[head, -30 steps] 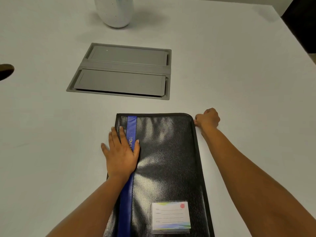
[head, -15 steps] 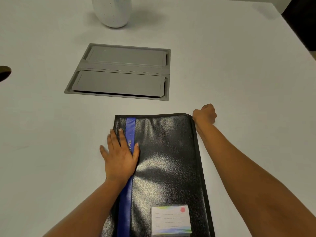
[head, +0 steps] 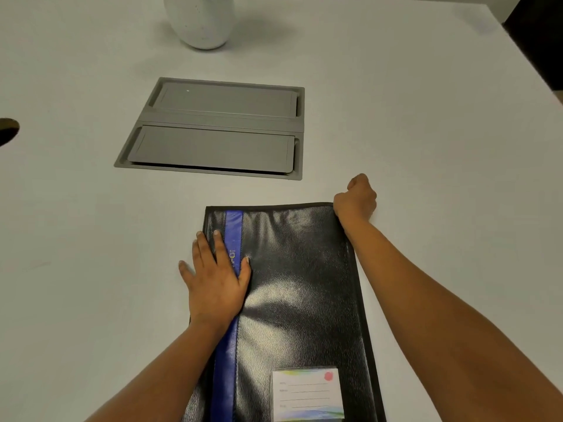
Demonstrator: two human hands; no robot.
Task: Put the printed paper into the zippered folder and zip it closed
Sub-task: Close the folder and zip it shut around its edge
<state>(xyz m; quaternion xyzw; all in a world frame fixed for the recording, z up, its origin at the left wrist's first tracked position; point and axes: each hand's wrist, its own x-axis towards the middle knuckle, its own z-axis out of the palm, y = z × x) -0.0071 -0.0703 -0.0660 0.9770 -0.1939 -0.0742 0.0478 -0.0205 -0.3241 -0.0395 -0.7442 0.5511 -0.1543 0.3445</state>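
A black zippered folder (head: 298, 287) with a blue stripe and a name card pocket lies flat on the white table in front of me. My left hand (head: 214, 278) presses flat on its left edge, fingers spread over the stripe. My right hand (head: 356, 199) is a closed fist at the folder's far right corner, where the zipper runs; the zipper pull itself is hidden inside the fist. No printed paper shows.
A grey recessed cable hatch (head: 213, 129) with two lids sits in the table (head: 426, 117) beyond the folder. A white speckled vase (head: 201, 19) stands at the far edge. A dark cable hole (head: 7, 130) is at the left. The table's right edge runs diagonally at top right.
My right fist has travelled along the folder's right edge up to its far right corner. My left hand has stayed pressed on the folder.
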